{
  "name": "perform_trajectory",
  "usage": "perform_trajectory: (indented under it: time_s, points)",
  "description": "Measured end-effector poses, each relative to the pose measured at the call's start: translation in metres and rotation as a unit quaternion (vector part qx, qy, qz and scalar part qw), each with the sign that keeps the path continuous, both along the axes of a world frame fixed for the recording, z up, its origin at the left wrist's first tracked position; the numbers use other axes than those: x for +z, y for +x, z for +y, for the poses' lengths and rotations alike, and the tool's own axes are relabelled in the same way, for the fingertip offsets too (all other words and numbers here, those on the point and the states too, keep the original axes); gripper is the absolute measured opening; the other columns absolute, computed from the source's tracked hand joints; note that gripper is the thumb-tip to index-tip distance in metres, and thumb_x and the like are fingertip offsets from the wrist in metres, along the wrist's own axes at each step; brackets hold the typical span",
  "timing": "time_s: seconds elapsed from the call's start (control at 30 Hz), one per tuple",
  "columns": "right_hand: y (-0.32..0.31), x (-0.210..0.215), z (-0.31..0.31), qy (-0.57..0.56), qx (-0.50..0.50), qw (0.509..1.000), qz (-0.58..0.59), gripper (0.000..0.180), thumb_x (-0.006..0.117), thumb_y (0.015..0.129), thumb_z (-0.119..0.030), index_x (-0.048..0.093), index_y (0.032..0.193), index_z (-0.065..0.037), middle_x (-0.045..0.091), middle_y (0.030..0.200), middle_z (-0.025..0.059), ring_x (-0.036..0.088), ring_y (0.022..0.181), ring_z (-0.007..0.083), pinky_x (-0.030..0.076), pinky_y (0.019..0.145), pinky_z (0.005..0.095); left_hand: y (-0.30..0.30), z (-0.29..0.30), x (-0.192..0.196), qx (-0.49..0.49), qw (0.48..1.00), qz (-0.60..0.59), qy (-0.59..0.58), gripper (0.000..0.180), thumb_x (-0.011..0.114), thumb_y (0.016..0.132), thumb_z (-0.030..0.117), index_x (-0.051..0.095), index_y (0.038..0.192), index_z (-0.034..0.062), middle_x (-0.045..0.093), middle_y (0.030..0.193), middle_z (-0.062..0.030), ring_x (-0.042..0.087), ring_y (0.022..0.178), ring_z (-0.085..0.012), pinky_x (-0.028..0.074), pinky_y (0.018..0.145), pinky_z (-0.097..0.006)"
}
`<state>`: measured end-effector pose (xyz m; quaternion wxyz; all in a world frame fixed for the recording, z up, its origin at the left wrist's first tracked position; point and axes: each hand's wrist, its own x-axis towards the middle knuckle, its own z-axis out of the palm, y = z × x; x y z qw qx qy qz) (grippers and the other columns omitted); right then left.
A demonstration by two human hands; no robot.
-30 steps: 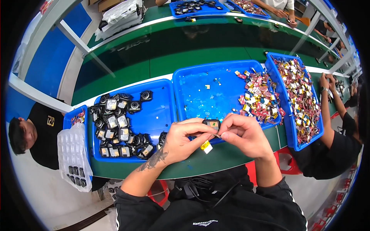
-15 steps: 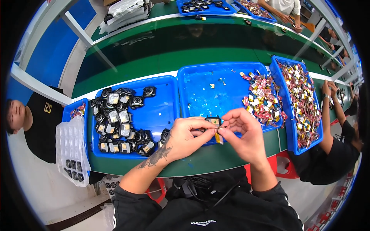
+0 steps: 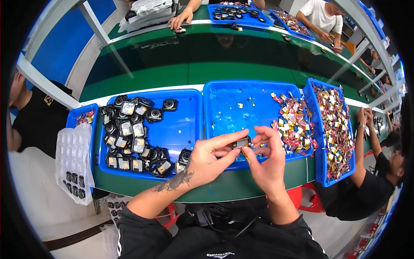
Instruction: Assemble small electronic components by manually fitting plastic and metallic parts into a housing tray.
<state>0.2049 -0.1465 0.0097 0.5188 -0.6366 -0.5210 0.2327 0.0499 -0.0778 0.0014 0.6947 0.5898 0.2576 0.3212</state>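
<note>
In front of me my left hand (image 3: 207, 157) grips a small black watch case (image 3: 241, 143) between thumb and fingers, its open grey inner side facing up. My right hand (image 3: 268, 162) is closed at the case's near right edge, thumb and finger pinching a small yellow-wrapped part (image 3: 246, 158), perhaps a wired battery. Its far end is hidden by the fingers. Both hands hover over the near edge of the middle blue tray (image 3: 207, 97). This tray holds scraps of blue film and a heap of small wired battery-like parts (image 3: 293, 125).
Left stands a blue tray (image 3: 200, 108) of black watch cases (image 3: 125, 128). A narrow blue tray (image 3: 317, 168) at right is heaped with wired parts. White blister trays (image 3: 77, 146) lie far left. Across the green bench (image 3: 151, 73) a co-worker's hand (image 3: 181, 19) touches a small part.
My view has shifted slightly. The watch case is tilted more, and my right fingers have moved closer against its edge. A co-worker's hand has come in at the far side.
</note>
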Motion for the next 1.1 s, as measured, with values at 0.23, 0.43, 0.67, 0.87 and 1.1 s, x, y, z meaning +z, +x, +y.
perform_trajectory:
  time_s: [0.23, 0.43, 0.67, 0.87, 1.1]
  points:
    - [0.022, 0.002, 0.045, 0.009, 0.106, 0.994, -0.040, 0.042, 0.068, 0.081, 0.001, 0.053, 0.120, -0.002, 0.061, 0.082, 0.0054, 0.064, 0.077, 0.0149, 0.054, 0.065, 0.0287, -0.006, 0.019, 0.011, 0.128, 0.904, 0.207, 0.351, 0.058, 0.063, 0.087, 0.004, 0.039, 0.140, 0.0048, 0.055, 0.129, -0.0248, 0.063, 0.108, -0.0370, 0.051, 0.091, -0.042]
    - [0.116, -0.008, 0.209, -0.113, -0.002, 0.980, -0.165, 0.053, 0.080, 0.069, -0.013, 0.056, 0.115, -0.002, 0.068, 0.101, 0.0182, 0.066, 0.095, 0.0315, 0.052, 0.079, 0.0378, -0.069, 0.078, -0.032, 0.188, 0.626, 0.597, 0.466, 0.064, 0.061, 0.087, 0.022, 0.037, 0.142, 0.0027, 0.045, 0.142, -0.0237, 0.039, 0.135, -0.0339, 0.028, 0.111, -0.050]
    - [0.147, -0.042, 0.241, -0.224, -0.054, 0.936, -0.267, 0.066, 0.092, 0.056, -0.031, 0.063, 0.109, -0.004, 0.066, 0.109, 0.0181, 0.062, 0.107, 0.0325, 0.048, 0.093, 0.0383, -0.064, 0.075, -0.021, 0.189, 0.634, 0.563, 0.495, 0.030, 0.065, 0.082, 0.011, 0.054, 0.109, 0.0032, 0.062, 0.114, -0.0169, 0.056, 0.105, -0.0325, 0.040, 0.089, -0.045]
    - [0.164, 0.009, 0.187, -0.065, -0.052, 0.960, -0.267, 0.020, 0.070, 0.079, -0.013, 0.068, 0.097, -0.003, 0.070, 0.086, 0.0150, 0.069, 0.082, 0.0288, 0.054, 0.075, 0.0369, -0.046, 0.078, -0.010, 0.254, 0.663, 0.503, 0.493, 0.026, 0.058, 0.090, 0.013, 0.056, 0.114, 0.0047, 0.063, 0.095, -0.0152, 0.058, 0.097, -0.0293, 0.042, 0.084, -0.042]
    - [0.102, 0.023, 0.048, -0.216, 0.154, 0.869, -0.417, 0.018, 0.072, 0.079, -0.022, 0.071, 0.087, -0.006, 0.069, 0.082, 0.0150, 0.067, 0.080, 0.0328, 0.053, 0.075, 0.0429, -0.027, 0.054, 0.021, 0.017, 0.951, -0.191, -0.242, 0.039, 0.038, 0.103, 0.020, 0.046, 0.131, -0.0061, 0.062, 0.113, -0.0271, 0.067, 0.094, -0.0298, 0.056, 0.084, -0.037]
